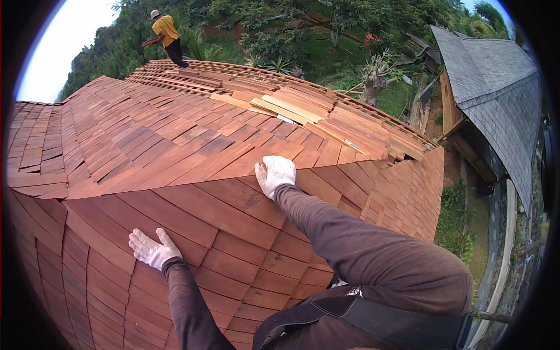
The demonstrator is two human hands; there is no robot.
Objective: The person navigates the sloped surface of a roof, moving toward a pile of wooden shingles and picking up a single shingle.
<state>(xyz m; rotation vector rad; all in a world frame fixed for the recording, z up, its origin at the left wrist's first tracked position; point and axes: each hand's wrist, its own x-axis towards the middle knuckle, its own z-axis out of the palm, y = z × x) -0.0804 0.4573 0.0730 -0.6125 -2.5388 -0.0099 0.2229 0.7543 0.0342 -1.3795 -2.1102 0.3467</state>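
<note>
My left hand (153, 249), in a white glove, lies with fingers spread on the reddish wooden shingles (239, 262) of the steep near roof slope. My right hand (275, 175), also gloved, is higher up at the ridge (216, 178) where two slopes meet, its fingers curled over the shingle edge. Both forearms have dark sleeves, and a black strap crosses my body at the bottom of the view. On the farther slope, loose pale planks (279, 108) and a small white object (286, 119) lie near stacks of shingles.
Another person (166, 35) in a yellow shirt and cap is at the far top edge, among exposed battens (146, 73). The roof drops off at right toward a grey-shingled structure (484, 76), a path and grass (396, 96). Trees stand behind.
</note>
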